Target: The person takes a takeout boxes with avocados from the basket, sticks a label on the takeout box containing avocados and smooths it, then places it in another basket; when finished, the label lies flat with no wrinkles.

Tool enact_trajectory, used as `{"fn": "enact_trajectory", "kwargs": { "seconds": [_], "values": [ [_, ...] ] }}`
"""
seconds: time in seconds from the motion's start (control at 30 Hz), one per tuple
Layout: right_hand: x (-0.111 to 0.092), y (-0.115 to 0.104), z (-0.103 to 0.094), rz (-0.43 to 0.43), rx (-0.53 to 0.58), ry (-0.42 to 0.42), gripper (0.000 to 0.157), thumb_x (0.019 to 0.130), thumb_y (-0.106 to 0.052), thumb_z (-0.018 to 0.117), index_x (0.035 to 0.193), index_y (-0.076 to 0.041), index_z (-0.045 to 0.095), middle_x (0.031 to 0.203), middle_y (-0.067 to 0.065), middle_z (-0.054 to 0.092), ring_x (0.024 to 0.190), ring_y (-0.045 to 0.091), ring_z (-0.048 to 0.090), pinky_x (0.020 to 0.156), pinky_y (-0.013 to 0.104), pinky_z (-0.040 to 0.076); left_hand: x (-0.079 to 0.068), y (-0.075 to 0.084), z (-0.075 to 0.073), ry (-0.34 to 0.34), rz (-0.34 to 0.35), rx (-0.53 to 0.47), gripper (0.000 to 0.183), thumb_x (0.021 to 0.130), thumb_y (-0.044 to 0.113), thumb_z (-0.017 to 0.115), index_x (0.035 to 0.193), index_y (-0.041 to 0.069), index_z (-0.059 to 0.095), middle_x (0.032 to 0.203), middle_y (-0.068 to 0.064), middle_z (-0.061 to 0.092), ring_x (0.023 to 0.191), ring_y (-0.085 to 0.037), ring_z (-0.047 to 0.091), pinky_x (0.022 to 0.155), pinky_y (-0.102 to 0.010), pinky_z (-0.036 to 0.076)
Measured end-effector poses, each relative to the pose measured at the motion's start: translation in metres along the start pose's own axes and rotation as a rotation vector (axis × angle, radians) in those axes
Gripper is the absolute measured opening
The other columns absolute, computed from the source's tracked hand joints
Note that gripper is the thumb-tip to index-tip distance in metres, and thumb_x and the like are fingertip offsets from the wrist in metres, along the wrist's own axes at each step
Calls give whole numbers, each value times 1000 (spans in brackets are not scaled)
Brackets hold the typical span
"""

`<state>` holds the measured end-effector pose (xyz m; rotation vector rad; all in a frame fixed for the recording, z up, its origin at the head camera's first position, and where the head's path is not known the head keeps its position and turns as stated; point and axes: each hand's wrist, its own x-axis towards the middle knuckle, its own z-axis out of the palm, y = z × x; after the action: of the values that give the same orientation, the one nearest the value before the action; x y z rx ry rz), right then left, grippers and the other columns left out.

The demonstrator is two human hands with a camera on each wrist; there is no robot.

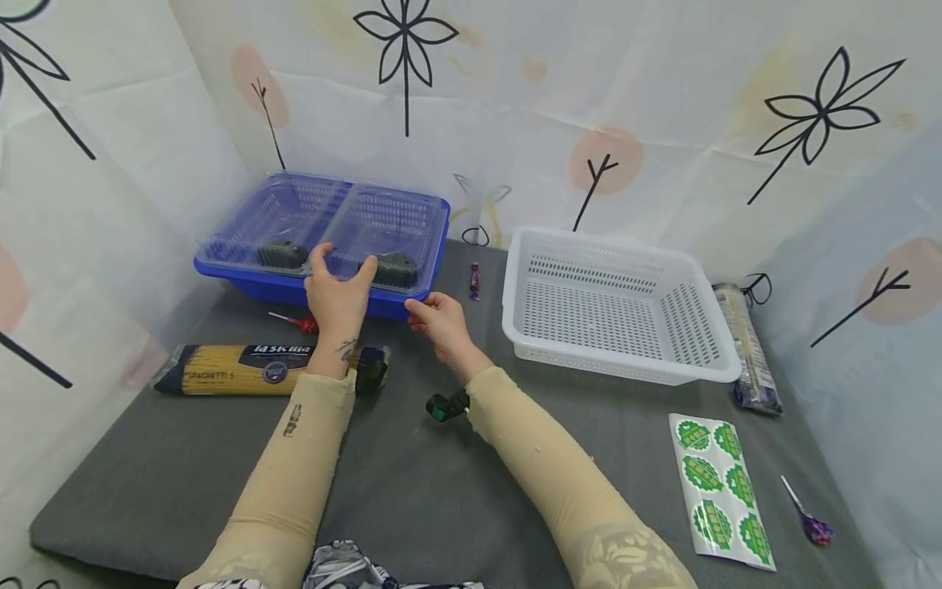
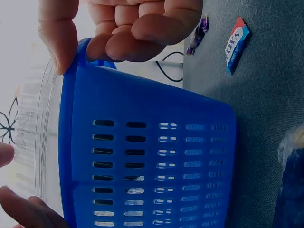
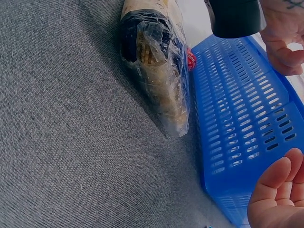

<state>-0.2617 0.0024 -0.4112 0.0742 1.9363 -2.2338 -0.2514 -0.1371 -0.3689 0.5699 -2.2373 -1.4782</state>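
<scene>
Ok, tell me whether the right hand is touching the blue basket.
Touching. The left wrist view shows it plainly: the right hand pinches the blue basket at a corner, thumb and fingers closed around the rim.

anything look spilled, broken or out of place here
Nothing looks spilled or broken. Slightly odd, perhaps: a red lollipop lies loose between the blue basket and the spaghetti pack, while a purple lollipop lies beside the sticker sheet, as if scattered.

The head view is bright, with soft shadows on the tabletop (image 1: 147, 483); both wrist views are dimmer, the left one whitened along its left edge.
</scene>
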Motion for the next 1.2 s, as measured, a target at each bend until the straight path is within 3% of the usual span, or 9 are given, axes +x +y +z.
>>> {"fn": "enact_trajectory", "kwargs": {
  "seconds": [0.2, 0.43, 0.8, 1.2],
  "values": [
    [0, 0, 0, 6, 16, 2, 13, 78, -12, 65, 74, -5, 54, 64, 2, 56, 56, 11, 53, 54, 24, 49, 0, 2, 2, 31, 15, -24, 71, 68, 61, 57, 127, 31, 31, 102, -14, 38, 74, -21, 34, 58, -32, 30],
    [1, 1, 1, 5, 27, 9, 14, 78, -13, 65, 73, -6, 54, 62, 2, 56, 56, 11, 53, 52, 22, 48, 1, 8, 4, 6, -14, -194, 63, 70, 52, 62, 122, 33, 32, 113, -12, 33, 50, -20, 53, 46, -30, 47],
    [1, 1, 2, 0, 27, 12, 15, 78, -13, 65, 71, -7, 52, 62, 1, 56, 55, 10, 53, 51, 22, 47, 0, 12, 10, 46, -62, -365, 57, 71, 38, 68, 118, 33, 36, 122, -13, 27, 52, -17, 51, 52, -29, 52],
    [0, 0, 1, 3, 4, 6, 15, 78, -14, 65, 72, -8, 52, 63, 1, 57, 57, 11, 54, 58, 29, 50, -5, 24, 8, 64, -34, -494, 52, 72, 29, 69, 113, 29, 38, 118, -10, 26, 49, -17, 54, 53, -32, 52]
  ]
}}
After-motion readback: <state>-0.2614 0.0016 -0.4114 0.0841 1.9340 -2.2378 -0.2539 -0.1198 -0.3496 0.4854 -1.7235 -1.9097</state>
